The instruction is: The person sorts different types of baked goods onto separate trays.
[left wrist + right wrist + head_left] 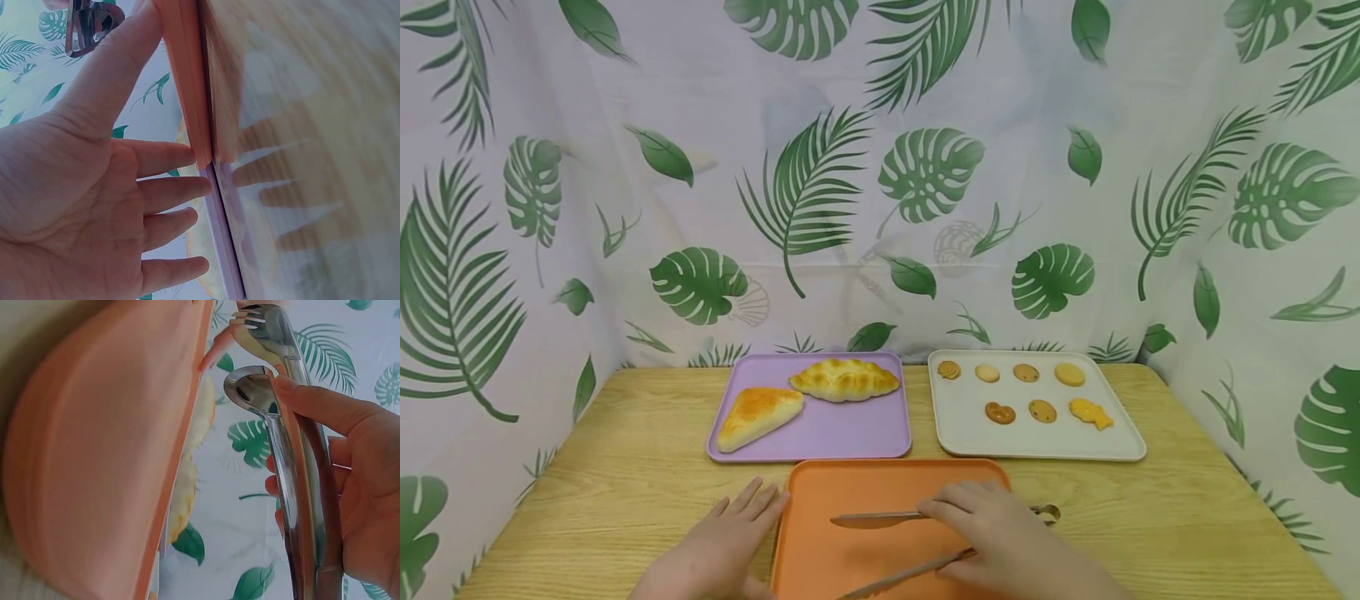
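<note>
My right hand (1000, 533) grips a pair of metal tongs (325, 506) over the orange tray (820, 492). The tongs' two arms are spread and point leftward in the head view; in the right wrist view one end is spoon-like and the other fork-toothed. At the tray's left edge is my left hand (722, 542), palm down with straight fingers. In the left wrist view its thumb lies along the tray's rim, and its fingertips are right by the rims of the orange and purple trays.
Behind to the left, a purple tray (857, 437) holds a triangular bread (760, 415) and a braided bread (844, 380). A white tray (962, 437) at back right carries several small cookies (1042, 411), among them a fish-shaped one (1090, 412). Leaf-print cloth (850, 300) walls the wooden table (1187, 517).
</note>
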Tool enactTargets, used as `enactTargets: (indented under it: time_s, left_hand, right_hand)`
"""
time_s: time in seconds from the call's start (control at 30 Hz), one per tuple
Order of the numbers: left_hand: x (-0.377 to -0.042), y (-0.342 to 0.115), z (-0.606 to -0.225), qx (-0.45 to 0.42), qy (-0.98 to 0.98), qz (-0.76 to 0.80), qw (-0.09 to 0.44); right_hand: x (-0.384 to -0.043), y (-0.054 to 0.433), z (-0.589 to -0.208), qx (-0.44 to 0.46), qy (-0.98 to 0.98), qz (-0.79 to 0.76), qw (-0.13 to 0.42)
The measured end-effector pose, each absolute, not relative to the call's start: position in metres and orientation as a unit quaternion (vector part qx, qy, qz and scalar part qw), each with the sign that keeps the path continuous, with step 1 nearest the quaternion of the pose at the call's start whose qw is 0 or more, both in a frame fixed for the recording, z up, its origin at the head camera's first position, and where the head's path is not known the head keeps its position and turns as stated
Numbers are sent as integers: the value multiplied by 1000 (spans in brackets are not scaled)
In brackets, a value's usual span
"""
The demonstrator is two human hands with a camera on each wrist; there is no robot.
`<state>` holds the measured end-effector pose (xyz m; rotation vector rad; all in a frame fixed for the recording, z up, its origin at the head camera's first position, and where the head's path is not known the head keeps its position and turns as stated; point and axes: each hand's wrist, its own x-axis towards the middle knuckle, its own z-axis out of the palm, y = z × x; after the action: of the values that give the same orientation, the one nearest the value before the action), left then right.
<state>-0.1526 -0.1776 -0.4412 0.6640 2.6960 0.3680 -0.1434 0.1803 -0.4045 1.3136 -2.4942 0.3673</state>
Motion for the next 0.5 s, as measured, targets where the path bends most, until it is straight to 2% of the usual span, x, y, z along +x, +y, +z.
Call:
enactTargets:
  time_s: [0.1,0.17,0.37,0.5]
  left_hand:
    - [-152,-177,-441,233,949,128,170]
    - [-152,-177,-441,233,950,125,168]
    - [-152,-177,-440,233,948,129,172]
    - [-152,-177,-439,232,947,133,178]
  right_hand:
    - [-140,175,-405,471,-866,128,109]
    - [-139,171,-407,490,-855,129,107]
    - [-141,161,-419,542,-816,123,159]
    - [-141,157,-423,540,-822,131,122]
